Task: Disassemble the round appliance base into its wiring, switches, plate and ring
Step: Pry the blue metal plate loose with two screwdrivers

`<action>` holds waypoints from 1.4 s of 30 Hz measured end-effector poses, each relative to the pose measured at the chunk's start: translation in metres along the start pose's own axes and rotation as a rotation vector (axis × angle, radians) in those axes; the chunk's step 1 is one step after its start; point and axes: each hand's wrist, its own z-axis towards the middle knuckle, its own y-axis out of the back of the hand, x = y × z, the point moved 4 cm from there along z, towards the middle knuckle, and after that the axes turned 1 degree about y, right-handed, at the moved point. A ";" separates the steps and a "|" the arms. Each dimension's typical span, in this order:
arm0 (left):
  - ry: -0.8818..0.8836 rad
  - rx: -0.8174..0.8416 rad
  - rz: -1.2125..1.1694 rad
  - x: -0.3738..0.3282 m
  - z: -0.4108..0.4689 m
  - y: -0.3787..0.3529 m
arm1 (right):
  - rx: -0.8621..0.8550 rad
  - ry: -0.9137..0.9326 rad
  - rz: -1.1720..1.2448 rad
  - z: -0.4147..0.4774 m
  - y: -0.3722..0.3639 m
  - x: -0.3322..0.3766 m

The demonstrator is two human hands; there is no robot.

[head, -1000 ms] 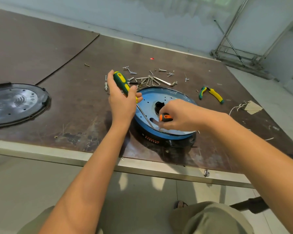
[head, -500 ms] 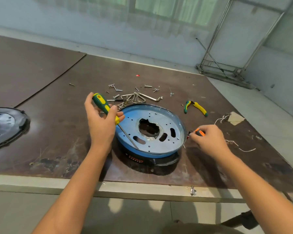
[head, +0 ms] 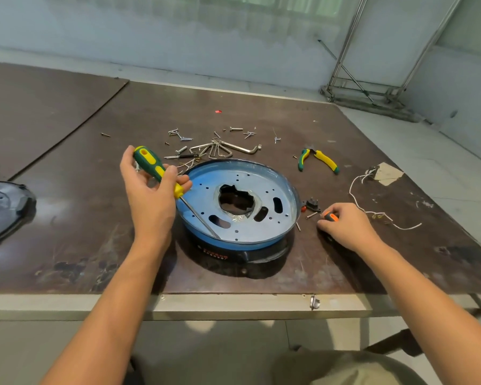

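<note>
Pale wall (head: 178, 37), grey tiled floor (head: 442, 168)

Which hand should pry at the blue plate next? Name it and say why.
Probably left. The left hand grips the green-yellow screwdriver, whose shaft lies on the blue plate. The right hand sits beside the base on the table, gripping a small orange-handled tool.

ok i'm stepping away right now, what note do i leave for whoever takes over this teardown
Left hand holds the green-yellow screwdriver, shaft angled down onto the blue plate.
Right hand grips an orange-handled tool on the table, right of the plate.
Done: loose screws and hex keys lie behind the plate; a small black switch part and white wire lie out on the right.
Left: the plate still sits in the black ring; separate them.
</note>
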 end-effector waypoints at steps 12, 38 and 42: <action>0.051 -0.010 -0.049 -0.002 -0.002 0.003 | 0.177 -0.053 0.301 -0.027 -0.007 0.075; 0.080 0.004 -0.130 -0.009 0.001 0.008 | 0.200 0.110 -0.046 0.010 -0.016 0.092; 0.085 0.009 -0.130 -0.011 0.001 0.013 | 0.119 0.268 -0.126 0.020 -0.013 0.121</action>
